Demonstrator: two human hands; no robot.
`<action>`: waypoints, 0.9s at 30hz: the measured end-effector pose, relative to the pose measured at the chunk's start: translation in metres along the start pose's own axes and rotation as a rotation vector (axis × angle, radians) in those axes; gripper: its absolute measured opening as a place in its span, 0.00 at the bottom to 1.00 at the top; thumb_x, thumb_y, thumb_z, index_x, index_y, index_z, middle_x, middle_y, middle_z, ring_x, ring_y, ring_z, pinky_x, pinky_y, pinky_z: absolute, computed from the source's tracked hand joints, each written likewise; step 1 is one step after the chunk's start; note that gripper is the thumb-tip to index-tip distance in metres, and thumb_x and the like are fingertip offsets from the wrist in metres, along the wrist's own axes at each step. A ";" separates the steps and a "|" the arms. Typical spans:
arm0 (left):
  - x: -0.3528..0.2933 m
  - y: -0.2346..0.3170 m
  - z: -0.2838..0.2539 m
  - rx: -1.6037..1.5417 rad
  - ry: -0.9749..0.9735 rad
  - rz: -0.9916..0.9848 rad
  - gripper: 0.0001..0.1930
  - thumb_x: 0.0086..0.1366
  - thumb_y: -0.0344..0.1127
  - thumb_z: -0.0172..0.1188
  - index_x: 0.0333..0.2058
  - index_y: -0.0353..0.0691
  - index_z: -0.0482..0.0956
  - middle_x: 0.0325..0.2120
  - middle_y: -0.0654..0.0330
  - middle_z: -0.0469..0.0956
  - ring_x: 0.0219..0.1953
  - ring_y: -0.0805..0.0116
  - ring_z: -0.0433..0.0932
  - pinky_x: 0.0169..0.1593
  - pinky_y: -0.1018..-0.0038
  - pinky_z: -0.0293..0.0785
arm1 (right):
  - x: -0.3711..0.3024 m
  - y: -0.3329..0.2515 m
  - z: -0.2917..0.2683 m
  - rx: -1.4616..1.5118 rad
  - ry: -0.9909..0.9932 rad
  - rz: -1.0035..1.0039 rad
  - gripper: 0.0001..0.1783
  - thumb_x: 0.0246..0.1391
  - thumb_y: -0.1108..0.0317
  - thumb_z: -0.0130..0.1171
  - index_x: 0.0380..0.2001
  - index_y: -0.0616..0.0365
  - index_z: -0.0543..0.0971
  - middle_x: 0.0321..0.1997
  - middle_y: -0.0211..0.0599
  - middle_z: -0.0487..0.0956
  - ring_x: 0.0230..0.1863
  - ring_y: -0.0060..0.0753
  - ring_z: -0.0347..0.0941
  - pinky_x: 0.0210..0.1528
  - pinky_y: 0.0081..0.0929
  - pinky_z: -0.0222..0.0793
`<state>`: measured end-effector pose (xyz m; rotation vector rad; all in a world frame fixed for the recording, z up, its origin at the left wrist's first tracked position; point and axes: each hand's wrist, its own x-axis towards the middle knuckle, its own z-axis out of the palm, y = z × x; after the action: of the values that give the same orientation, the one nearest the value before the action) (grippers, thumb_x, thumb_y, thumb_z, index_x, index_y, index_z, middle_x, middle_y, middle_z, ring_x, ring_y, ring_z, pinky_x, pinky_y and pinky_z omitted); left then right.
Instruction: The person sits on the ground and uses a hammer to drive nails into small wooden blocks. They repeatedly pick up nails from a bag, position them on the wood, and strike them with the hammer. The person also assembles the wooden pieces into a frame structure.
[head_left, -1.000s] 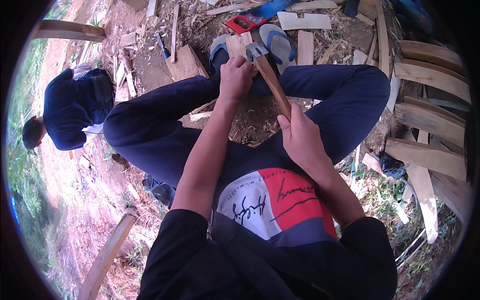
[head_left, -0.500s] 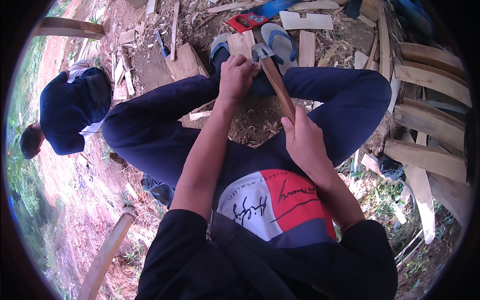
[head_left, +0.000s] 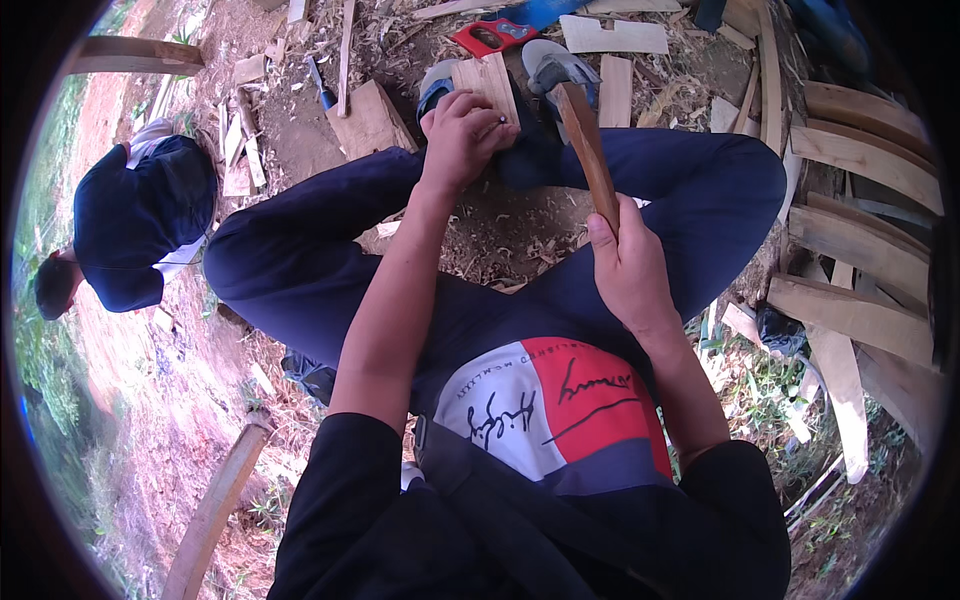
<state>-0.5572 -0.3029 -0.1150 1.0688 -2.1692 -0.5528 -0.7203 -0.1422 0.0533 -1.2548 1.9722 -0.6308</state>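
My left hand point(head_left: 462, 138) is closed at the near end of a pale wooden board point(head_left: 485, 80), which stands out between my feet. A small, shiny round tip shows beside its fingers; what it belongs to is hidden in the grip. My right hand point(head_left: 632, 265) is wrapped round the lower wooden handle of a hammer point(head_left: 588, 150). The hammer's top end is raised, apart from the board, and overlaps my right sandal point(head_left: 560, 68) in the picture, so its head is hard to make out.
Beyond my feet lie a red-handled saw point(head_left: 495, 37) and a notched board point(head_left: 613, 36). A blue-handled tool point(head_left: 322, 85) is near a wood block point(head_left: 372, 120). Curved timber pieces point(head_left: 865, 160) are stacked at right. Another person point(head_left: 145, 220) is at far left. Shavings litter the ground.
The hammer has swung up and to the right, away from my left hand, with my right hand moving along. My left hand has shifted slightly left and nearer, and more of the board shows.
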 end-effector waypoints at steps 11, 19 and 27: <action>0.032 -0.037 -0.009 -0.254 -0.258 0.056 0.08 0.52 0.41 0.71 0.31 0.47 0.87 0.42 0.59 0.77 0.56 0.51 0.70 0.58 0.57 0.67 | 0.002 0.005 -0.002 0.115 -0.098 0.116 0.15 0.64 0.63 0.52 0.43 0.66 0.70 0.27 0.56 0.77 0.33 0.63 0.76 0.33 0.44 0.69; 0.017 -0.030 0.011 -0.290 -0.087 0.144 0.10 0.52 0.38 0.71 0.29 0.40 0.80 0.41 0.54 0.75 0.52 0.48 0.72 0.53 0.58 0.70 | 0.003 0.004 0.014 0.034 -0.091 0.140 0.17 0.63 0.62 0.53 0.45 0.66 0.70 0.27 0.55 0.77 0.32 0.61 0.77 0.34 0.43 0.70; 0.018 -0.030 0.013 -0.408 -0.062 0.050 0.12 0.48 0.38 0.73 0.25 0.39 0.80 0.40 0.57 0.76 0.48 0.52 0.72 0.52 0.62 0.69 | 0.001 -0.005 0.028 0.024 -0.097 0.093 0.18 0.63 0.62 0.54 0.47 0.68 0.70 0.27 0.54 0.78 0.32 0.57 0.77 0.33 0.41 0.70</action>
<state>-0.5582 -0.3336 -0.1358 0.7821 -2.0092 -0.9662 -0.6957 -0.1466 0.0390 -1.1499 1.9248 -0.5360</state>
